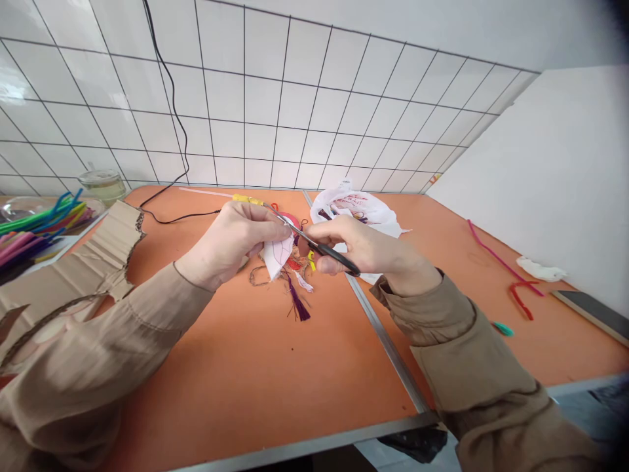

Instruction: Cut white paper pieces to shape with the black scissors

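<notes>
My left hand [240, 237], in the middle of the view, pinches a white piece of fabric or paper [279, 254] with thin dark lines on it. My right hand [361, 246] is closed round black-handled scissors [337, 255], whose blades point up and left to the white piece, close to my left fingertips. Whether the blades touch it is hard to tell. Below the hands lie a dark purple tassel [298, 300] and tangled threads and scraps. A yellow-handled tool [248, 199] lies behind my left hand.
A white plastic bag [378, 213] sits behind my right hand. Torn cardboard [83, 262] and colourful pipe cleaners [37, 229] are at the left, near a glass jar [103, 185]. Red pipe cleaners [519, 303] and a dark flat object [597, 311] lie at the right. A black cable [171, 98] crosses the tiled wall.
</notes>
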Motion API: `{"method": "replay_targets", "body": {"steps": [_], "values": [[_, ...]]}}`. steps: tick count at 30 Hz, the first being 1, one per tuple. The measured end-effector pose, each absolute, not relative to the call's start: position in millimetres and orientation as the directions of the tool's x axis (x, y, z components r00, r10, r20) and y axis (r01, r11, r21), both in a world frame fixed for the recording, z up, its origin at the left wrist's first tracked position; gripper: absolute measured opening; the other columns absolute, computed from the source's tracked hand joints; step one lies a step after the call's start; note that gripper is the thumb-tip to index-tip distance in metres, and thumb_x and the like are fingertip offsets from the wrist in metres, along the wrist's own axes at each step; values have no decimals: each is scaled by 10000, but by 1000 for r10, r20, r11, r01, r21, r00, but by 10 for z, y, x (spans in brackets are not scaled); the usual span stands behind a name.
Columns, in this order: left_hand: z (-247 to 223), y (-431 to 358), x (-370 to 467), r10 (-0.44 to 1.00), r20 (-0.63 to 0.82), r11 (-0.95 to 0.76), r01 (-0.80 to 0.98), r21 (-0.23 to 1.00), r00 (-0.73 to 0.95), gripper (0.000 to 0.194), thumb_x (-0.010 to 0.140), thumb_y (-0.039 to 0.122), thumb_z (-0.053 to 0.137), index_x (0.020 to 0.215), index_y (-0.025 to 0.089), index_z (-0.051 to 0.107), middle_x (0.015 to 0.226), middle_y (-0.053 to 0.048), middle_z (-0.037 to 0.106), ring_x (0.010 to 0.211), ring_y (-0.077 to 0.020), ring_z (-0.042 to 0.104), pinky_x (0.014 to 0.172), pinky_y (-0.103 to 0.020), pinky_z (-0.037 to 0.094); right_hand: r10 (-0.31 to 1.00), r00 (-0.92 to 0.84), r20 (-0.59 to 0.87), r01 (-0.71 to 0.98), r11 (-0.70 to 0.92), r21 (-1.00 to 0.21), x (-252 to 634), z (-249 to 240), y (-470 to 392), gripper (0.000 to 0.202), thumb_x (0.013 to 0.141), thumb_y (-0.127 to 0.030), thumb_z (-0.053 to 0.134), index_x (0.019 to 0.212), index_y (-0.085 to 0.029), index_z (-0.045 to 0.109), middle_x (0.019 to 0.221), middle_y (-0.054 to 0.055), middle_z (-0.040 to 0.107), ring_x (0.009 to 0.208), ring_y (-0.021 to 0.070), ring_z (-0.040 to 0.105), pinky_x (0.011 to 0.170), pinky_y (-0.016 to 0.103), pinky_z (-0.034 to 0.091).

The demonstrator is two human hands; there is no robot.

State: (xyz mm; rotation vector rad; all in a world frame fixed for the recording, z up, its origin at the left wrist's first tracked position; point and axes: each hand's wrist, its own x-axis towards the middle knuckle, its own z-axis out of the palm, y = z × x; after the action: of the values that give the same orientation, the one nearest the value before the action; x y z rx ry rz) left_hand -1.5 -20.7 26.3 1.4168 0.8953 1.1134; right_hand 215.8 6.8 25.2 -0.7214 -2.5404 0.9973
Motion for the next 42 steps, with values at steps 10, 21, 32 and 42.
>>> {"method": "replay_targets", "body": {"steps": [10,21,32,42], "values": [[271,-217,-18,932,135,-108,-98,989,337,149,653,101,693,520,161,723,408,26,506,403,-72,452,394,-211,315,445,-875,191,202,694,-691,2139,259,95,490,879,-642,586,846,-155,544,717,11,539,638,119,482,582,250,399],[261,-204,-17,955,133,-125,-48,991,264,140,623,121,699,486,147,684,421,37,475,399,-43,362,389,-209,262,543,-829,134,322,659,-680,2159,235,85,472,855,-619,623,786,-158,549,651,-22,473,580,95,413,514,232,312],[238,-191,-15,941,129,-106,-90,990,313,94,632,149,738,541,154,717,447,14,564,407,-72,452,397,-215,318,483,-861,159,239,662,-711,2120,270,59,520,867,-677,565,863,-158,542,701,15,563,661,132,506,590,252,402],[236,-197,-13,954,126,-117,-48,992,272,134,619,138,711,494,145,663,440,27,503,413,-55,393,408,-218,290,477,-861,175,242,687,-685,2141,232,96,506,857,-665,594,748,-178,510,600,-39,461,553,93,389,507,234,275]]}}
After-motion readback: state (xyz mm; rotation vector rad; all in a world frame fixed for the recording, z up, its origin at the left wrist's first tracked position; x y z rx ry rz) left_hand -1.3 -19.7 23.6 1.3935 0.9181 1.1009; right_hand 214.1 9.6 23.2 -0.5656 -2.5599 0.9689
